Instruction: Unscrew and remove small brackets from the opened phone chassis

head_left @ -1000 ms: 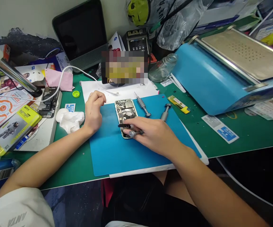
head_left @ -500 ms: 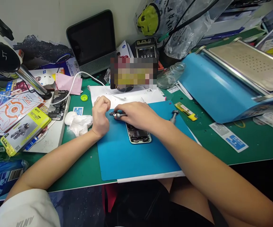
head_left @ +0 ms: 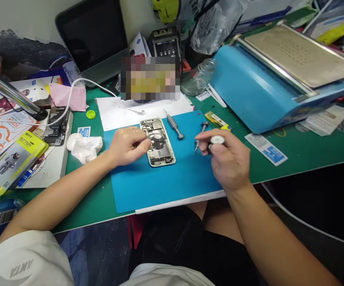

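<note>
An opened phone, its inner parts exposed, lies on the blue mat. My left hand rests at its left edge with curled fingers; what they hold, if anything, is hidden. To the right of the phone, my right hand is raised over the mat and closed around a screwdriver, of which mainly the round pale end cap shows. A grey screwdriver lies on the mat just right of the phone. Another screwdriver lies by my right fingertips, partly behind them.
A blue machine with a metal plate stands at the back right, with a glass jar beside it. On the left are crumpled white tissue, a yellow battery box and another opened phone. A white cable crosses the back.
My right hand has moved from above the phone to the right with the screwdriver, uncovering the phone. My left hand has shifted over to the phone's edge. The view has turned slightly right.
</note>
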`<state>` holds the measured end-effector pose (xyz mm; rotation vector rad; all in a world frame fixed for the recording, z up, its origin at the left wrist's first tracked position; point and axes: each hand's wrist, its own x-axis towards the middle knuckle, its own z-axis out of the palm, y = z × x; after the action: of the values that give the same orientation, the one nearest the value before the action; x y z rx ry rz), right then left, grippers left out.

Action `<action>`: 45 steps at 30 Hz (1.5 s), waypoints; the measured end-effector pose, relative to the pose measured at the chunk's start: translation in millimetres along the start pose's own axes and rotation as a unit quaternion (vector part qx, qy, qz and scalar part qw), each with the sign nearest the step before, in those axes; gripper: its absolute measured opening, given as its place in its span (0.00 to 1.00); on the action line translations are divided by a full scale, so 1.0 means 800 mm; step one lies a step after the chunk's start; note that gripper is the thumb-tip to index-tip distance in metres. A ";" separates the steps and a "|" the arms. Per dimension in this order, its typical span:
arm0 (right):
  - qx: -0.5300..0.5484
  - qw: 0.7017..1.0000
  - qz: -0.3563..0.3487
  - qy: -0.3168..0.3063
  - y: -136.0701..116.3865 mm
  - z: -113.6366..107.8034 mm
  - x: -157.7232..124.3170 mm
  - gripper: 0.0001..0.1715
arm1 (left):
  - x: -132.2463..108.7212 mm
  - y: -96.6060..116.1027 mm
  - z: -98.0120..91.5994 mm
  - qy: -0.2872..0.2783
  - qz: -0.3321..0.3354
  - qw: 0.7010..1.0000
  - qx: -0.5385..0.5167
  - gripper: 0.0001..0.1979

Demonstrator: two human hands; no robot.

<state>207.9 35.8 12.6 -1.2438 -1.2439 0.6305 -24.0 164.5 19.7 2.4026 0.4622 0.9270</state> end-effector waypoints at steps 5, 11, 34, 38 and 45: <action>0.139 0.987 0.003 0.078 0.011 -0.007 -0.013 0.26 | -0.001 0.011 0.003 -0.149 0.038 0.978 0.138 0.21; 0.164 0.981 0.040 0.094 0.008 -0.008 -0.011 0.27 | 0.000 0.021 0.002 -0.264 0.032 0.935 0.233 0.27; -0.210 0.976 -0.037 -0.053 0.006 0.007 -0.022 0.09 | 0.000 0.043 0.005 -0.339 -0.081 0.879 0.325 0.37; -0.297 0.945 -0.084 -0.107 0.005 0.010 -0.021 0.13 | -0.001 0.047 0.005 -0.332 -0.108 0.872 0.342 0.40; -0.264 0.949 -0.065 -0.161 0.010 0.005 -0.019 0.20 | 0.001 0.059 0.005 -0.325 -0.153 0.860 0.362 0.42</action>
<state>202.0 25.6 -0.8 -1.5150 -1.8356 0.4231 -14.3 125.6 44.7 2.9408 1.0043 -0.2986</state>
